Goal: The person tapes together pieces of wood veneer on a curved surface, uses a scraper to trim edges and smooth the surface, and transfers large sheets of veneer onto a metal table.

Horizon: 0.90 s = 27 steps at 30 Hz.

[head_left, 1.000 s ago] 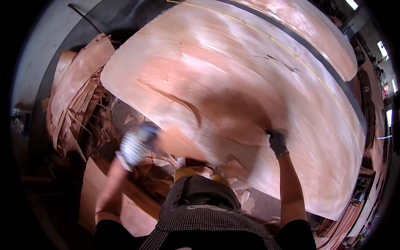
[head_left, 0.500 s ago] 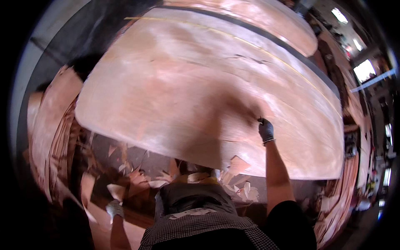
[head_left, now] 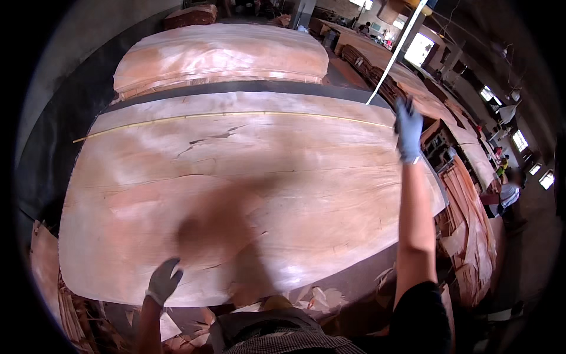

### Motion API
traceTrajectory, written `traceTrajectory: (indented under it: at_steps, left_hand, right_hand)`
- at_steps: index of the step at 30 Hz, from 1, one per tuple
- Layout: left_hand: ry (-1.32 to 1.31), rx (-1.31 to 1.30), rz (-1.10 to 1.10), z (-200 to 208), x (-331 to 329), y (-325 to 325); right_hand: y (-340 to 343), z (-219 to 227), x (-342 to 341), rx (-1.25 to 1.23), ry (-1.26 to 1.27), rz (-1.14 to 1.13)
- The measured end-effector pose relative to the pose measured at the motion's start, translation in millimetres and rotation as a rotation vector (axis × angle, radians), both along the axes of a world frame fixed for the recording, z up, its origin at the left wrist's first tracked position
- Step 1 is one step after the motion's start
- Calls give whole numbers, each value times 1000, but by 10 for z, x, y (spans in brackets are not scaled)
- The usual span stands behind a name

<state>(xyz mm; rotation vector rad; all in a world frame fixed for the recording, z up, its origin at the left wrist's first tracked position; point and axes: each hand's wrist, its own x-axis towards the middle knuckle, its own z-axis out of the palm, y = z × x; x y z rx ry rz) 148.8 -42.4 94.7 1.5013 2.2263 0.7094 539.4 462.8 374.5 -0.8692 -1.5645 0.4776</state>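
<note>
A large wood veneer sheet [head_left: 318, 224] lies on top of the broad stack before me, with small splits in its far part. My left hand [head_left: 164, 280], in a grey glove, hovers at the near left edge of the sheet, thumb apart from the fingers and nothing held. My right hand [head_left: 408, 131], in a blue-grey glove, is stretched out over the far right of the sheet. Its fingers are smeared by motion, so I cannot tell what they hold. A thin yellowish strip [head_left: 247, 113] runs across the sheet's far part, ending near my right hand.
Another veneer stack [head_left: 224, 56] stands beyond a dark gap. Bundles of veneer strips [head_left: 469, 230] lean at the right. Torn veneer scraps [head_left: 318, 300] litter the floor near my feet. A pale thin pole [head_left: 394, 56] slants down at the far right. A person [head_left: 509, 192] is further off.
My view has lifted toward the far side. My left hand has come up from the scraps, away from a veneer piece, to the sheet. My right hand has reached farther out to the right.
</note>
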Motion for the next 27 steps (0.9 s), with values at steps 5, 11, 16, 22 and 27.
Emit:
traceTrajectory:
  at_steps: [5, 11, 16, 22, 27]
  left_hand:
    - [141, 179, -371, 900, 885, 2024]
    - [-28, 621, -373, 2014, 1749, 3293]
    - [-684, 773, -432, 2899, 2462, 3963]
    - [56, 1055, -371, 2751, 2480, 3914]
    - [-146, 1132, -493, 2784, 2096, 3523]
  right_hand:
    - [426, 1062, -165, -71, 228, 448]
    - [-15, 744, -16, -99, 84, 475]
    - [-656, 105, 18, -387, 110, 443]
    - [-918, -408, 157, -37, -154, 131]
    - [-1322, -982, 499, 160, -556, -42]
